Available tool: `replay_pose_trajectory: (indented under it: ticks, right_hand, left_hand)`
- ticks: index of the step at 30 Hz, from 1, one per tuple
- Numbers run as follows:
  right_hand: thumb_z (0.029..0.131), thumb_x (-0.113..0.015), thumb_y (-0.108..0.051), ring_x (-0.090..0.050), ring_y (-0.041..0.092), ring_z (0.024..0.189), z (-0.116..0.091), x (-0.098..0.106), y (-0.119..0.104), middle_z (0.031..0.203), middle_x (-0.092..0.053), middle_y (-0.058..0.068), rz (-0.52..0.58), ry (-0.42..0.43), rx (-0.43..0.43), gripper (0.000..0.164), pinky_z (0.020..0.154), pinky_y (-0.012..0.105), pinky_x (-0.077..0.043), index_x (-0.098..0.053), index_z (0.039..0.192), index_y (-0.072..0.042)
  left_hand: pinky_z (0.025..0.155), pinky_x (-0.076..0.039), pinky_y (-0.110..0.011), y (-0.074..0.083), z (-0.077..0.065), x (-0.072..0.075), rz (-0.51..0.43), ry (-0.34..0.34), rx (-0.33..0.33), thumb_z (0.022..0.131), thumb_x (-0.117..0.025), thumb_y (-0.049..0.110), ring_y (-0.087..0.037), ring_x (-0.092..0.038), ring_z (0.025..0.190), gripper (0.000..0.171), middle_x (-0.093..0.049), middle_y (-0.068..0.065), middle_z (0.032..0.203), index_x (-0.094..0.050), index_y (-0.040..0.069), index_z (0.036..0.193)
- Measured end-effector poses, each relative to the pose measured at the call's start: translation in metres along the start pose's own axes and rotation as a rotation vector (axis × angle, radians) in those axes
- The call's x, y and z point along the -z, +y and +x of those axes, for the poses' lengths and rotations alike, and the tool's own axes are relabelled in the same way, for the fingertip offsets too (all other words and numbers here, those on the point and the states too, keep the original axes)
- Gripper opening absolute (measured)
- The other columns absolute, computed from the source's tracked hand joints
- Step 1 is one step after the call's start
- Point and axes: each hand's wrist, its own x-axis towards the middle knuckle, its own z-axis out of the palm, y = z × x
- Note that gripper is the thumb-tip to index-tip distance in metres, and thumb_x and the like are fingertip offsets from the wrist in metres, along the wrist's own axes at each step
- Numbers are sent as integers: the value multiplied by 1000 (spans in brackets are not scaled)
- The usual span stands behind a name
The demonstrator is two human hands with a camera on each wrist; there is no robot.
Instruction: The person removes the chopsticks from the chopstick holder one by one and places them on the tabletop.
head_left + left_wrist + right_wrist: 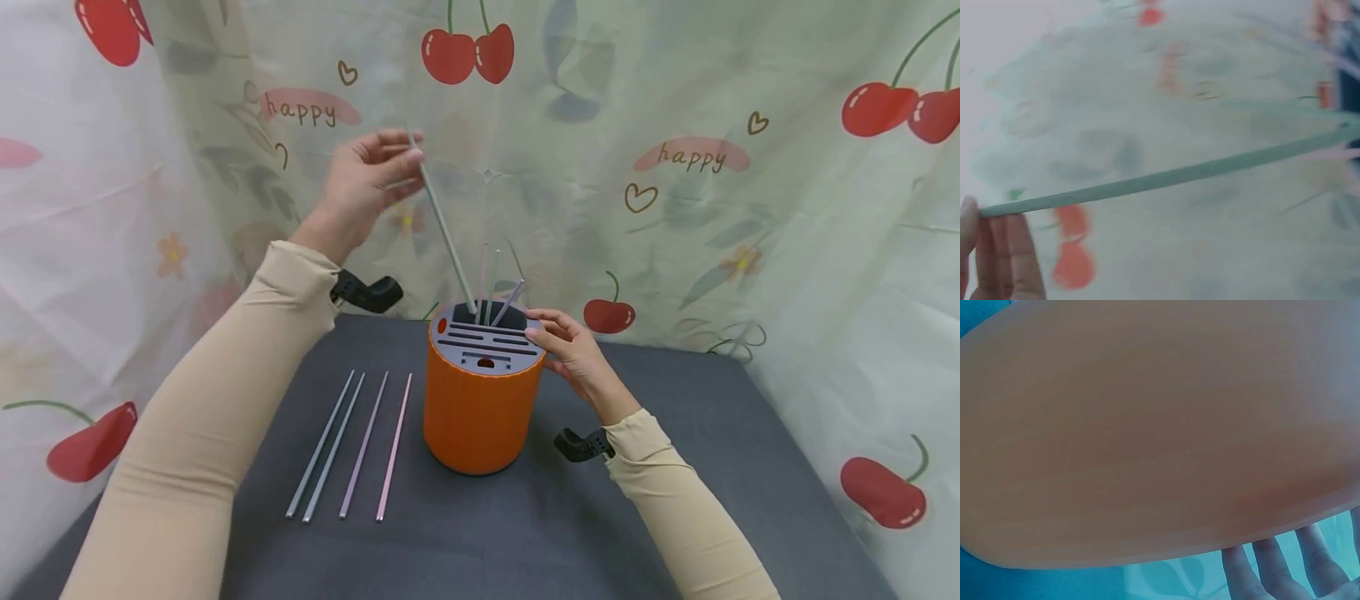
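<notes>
My left hand point(371, 187) is raised above the holder and pinches a pale green chopstick point(444, 221) near its top end, between thumb and fingers. The chopstick slants down to the right, its lower tip at the dark rear opening of the orange cylindrical holder point(480, 417). In that opening stand a pink chopstick point(483, 275), a green chopstick point(492, 279) and a leaning purple chopstick point(510, 300). My right hand point(570, 350) grips the holder's right side at the rim, thumb on the top edge. From the right wrist view, its fingertips point(1266, 550) lie along the orange wall point(1147, 456).
Left of the holder, several chopsticks point(362, 450) lie side by side on the dark grey table point(480, 550): bluish, purple and pink. The holder's grey slotted top point(487, 340) has narrow slots. A cherry-print curtain point(562, 150) hangs behind and along both sides.
</notes>
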Motion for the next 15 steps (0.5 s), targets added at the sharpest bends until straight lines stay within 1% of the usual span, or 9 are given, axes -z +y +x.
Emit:
replay_pose_trajectory:
  ticks: [2,4,6,8,10,11,13,15]
  right_hand:
    - [94,-64,-24,-55,20,110,0,0,-1,131,-51,5,-4,0,1,40,90,35,-53,-54,132,-18]
    - [94,-65,-24,-55,19,110,-1,0,-1,131,-50,5,-5,0,2,40,89,34,-54,-54,132,-18]
    - [94,-64,-24,-55,19,111,-1,0,-1,131,-50,5,-3,-1,1,40,89,34,-54,-54,132,-18]
    - [95,-64,-23,-55,19,111,-1,-1,-1,132,-50,7,2,-2,2,39,90,34,-54,-54,132,-18]
    - [95,-64,-22,-54,19,111,-1,-1,-1,133,-49,8,6,-2,2,37,90,35,-53,-55,131,-18]
    - [95,-64,-22,-54,20,111,-1,-1,-1,134,-49,9,9,-2,2,37,90,35,-53,-55,130,-18]
    - [95,-64,-22,-54,19,111,0,-1,0,134,-49,9,9,0,2,35,89,34,-53,-56,129,-19]
    - [95,-64,-22,-54,19,111,0,-1,0,132,-50,7,10,2,3,34,89,34,-53,-56,128,-20]
  left_hand:
    - [71,-60,-27,19,-1,11,-95,56,-62,83,-70,-4,-17,-64,76,20,-64,-7,90,-70,5,102]
    - [67,-60,-27,32,-2,26,-153,121,-86,80,-72,-4,-19,-64,75,26,-62,-8,91,-70,5,104]
    - [63,-60,-27,38,-4,43,-176,174,-91,78,-73,-6,-19,-65,72,29,-61,-8,89,-70,5,105]
    - [60,-59,-27,36,-6,61,-155,216,-69,78,-73,-6,-18,-65,69,29,-63,-8,86,-71,6,104]
    - [60,-59,-26,27,-9,81,-92,238,-22,79,-73,-6,-17,-67,68,30,-65,-7,81,-72,8,105]
    - [61,-59,-25,20,-11,91,-39,243,3,80,-72,-6,-16,-67,67,31,-66,-6,79,-72,9,107]
    - [63,-59,-22,3,-17,112,102,238,61,82,-71,-2,-12,-67,67,35,-67,-3,78,-70,10,115]
    - [64,-58,-20,-18,-22,133,274,221,112,85,-70,1,-8,-67,66,41,-68,3,75,-64,7,125]
